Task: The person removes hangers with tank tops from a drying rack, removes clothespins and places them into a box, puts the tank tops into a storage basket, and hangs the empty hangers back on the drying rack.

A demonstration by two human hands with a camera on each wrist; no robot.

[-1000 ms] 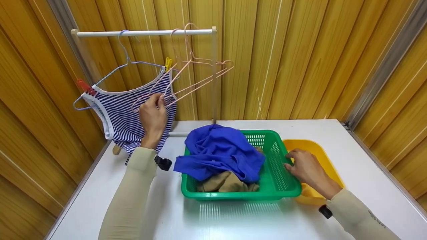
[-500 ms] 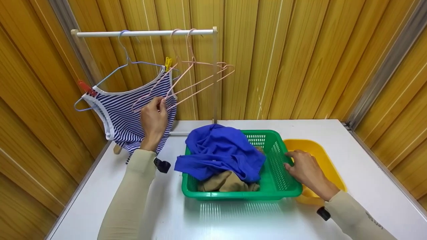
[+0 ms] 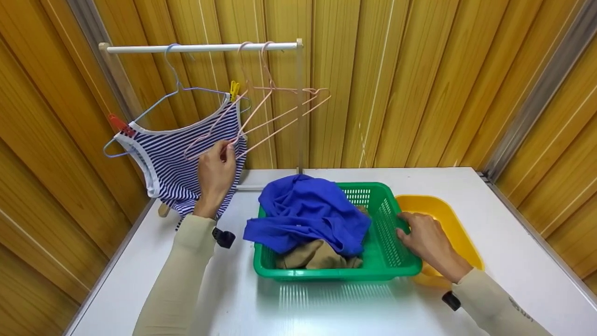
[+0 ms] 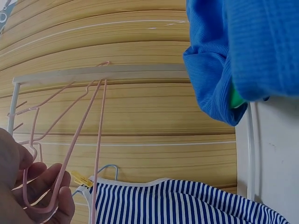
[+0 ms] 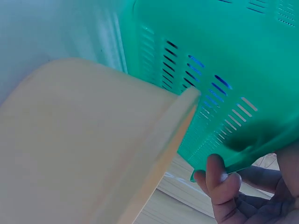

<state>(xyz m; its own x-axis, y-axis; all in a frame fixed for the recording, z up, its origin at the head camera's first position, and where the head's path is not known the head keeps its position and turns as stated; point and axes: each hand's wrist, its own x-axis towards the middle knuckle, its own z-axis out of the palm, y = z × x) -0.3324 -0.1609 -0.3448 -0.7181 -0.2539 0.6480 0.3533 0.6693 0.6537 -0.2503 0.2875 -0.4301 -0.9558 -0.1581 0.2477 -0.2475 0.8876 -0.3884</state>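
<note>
Green plastic basket: it sits nearest you on the tabletop, holding rumpled blue cloth. Your right hand grips its right rim, beside a yellow bin. Farther back, your left hand has its fingers curled round one end of a pink hanger (its hook is on the rail), before the striped top.

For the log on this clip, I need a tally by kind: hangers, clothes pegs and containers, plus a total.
Hangers: 3 (blue hanger, near pink hanger, far pink hanger)
Clothes pegs: 2 (red peg, yellow peg)
Containers: 2 (green basket, yellow tub)
Total: 7
</note>
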